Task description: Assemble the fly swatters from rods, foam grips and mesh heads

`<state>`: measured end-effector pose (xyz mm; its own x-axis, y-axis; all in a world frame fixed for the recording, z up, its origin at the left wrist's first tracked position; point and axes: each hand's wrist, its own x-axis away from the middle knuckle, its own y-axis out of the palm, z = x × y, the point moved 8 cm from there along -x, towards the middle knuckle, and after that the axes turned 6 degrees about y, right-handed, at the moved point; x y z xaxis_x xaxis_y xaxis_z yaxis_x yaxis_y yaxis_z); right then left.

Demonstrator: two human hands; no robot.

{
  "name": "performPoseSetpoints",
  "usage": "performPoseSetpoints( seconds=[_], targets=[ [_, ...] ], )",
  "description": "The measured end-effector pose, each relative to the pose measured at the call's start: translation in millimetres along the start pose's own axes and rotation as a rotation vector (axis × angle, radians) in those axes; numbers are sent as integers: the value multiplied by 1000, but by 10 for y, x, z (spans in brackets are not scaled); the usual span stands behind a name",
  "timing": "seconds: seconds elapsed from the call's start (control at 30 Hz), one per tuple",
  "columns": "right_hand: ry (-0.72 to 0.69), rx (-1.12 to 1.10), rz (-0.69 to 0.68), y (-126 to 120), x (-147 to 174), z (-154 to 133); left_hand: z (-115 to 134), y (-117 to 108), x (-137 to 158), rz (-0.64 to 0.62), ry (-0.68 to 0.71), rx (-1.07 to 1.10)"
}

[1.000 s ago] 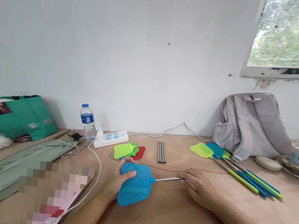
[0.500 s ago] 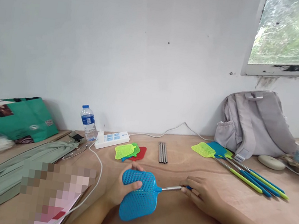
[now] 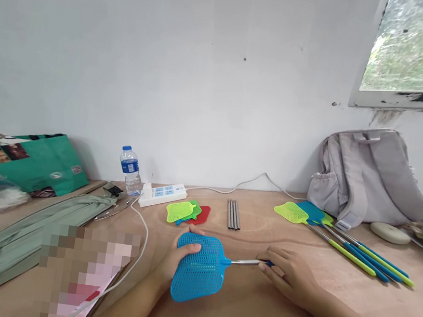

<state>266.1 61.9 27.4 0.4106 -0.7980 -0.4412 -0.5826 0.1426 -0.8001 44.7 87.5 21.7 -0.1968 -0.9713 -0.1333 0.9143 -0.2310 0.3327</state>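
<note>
My left hand (image 3: 175, 261) grips the left edge of a blue mesh fly swatter head (image 3: 199, 269), thumb on top. A thin metal rod (image 3: 246, 262) runs from the head to the right. My right hand (image 3: 289, 277) closes on the rod's far end, where a bit of blue handle shows. The swatter hangs just above the wooden table (image 3: 252, 316). Loose swatter heads (image 3: 186, 211) in green, blue and red lie behind my left hand. Metal rods (image 3: 234, 214) lie beside them.
Finished swatters (image 3: 337, 239) with green and blue handles lie at the right, in front of a grey backpack (image 3: 366, 175). A white power strip (image 3: 163, 194), a water bottle (image 3: 129, 168), a green bag (image 3: 33, 162) and grey-green cloth (image 3: 23, 237) sit at the left.
The swatter has shifted slightly right and its rod now looks shorter between head and my right hand. Both hands keep their hold. The camera has swung a little.
</note>
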Motion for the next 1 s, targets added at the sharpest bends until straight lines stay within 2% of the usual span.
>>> performPoseSetpoints(
  seconds=[0.1, 0.17, 0.2, 0.23, 0.27, 0.3, 0.43, 0.5, 0.57, 0.63, 0.73, 0.8, 0.83, 0.9, 1.0],
  targets=[
    [0, -11, -22, 25, 22, -15, 6, -62, -63, 61, 69, 135],
    [5, -36, -2, 14, 31, -13, 75, -156, -135, 84, 188, 206],
    [5, -43, 15, -1, 31, 2, 124, -239, -176, 105, 264, 172],
    [4, -43, 39, -29, 29, 30, 169, -348, -216, 140, 334, 93],
    [0, -36, 70, -70, 26, 73, 212, -473, -252, 192, 392, -85],
    [-1, -21, 112, -130, 25, 135, 243, -580, -289, 231, 418, -352],
    [56, 118, 405, -573, 111, 559, 227, -955, -406, 283, 414, -673],
    [147, 219, 607, -882, 253, 836, 202, -1042, -436, 281, 402, -816],
    [283, 370, 696, -1123, 401, 1129, 160, -1079, -462, 276, 374, -945],
    [499, 533, 654, -1288, 535, 1479, 112, -1083, -488, 260, 343, -1061],
    [762, 571, 438, -1370, 702, 2005, 49, -1043, -509, 205, 311, -1204],
    [890, 548, 328, -1364, 794, 2252, 28, -1009, -508, 168, 302, -1277],
    [906, 552, 313, -1359, 808, 2301, 25, -992, -503, 152, 300, -1305],
    [795, 593, 361, -1337, 734, 2209, 29, -957, -494, 126, 303, -1347],
    [441, 649, 493, -1181, 511, 1710, 46, -900, -483, 96, 318, -1381]
  ],
)
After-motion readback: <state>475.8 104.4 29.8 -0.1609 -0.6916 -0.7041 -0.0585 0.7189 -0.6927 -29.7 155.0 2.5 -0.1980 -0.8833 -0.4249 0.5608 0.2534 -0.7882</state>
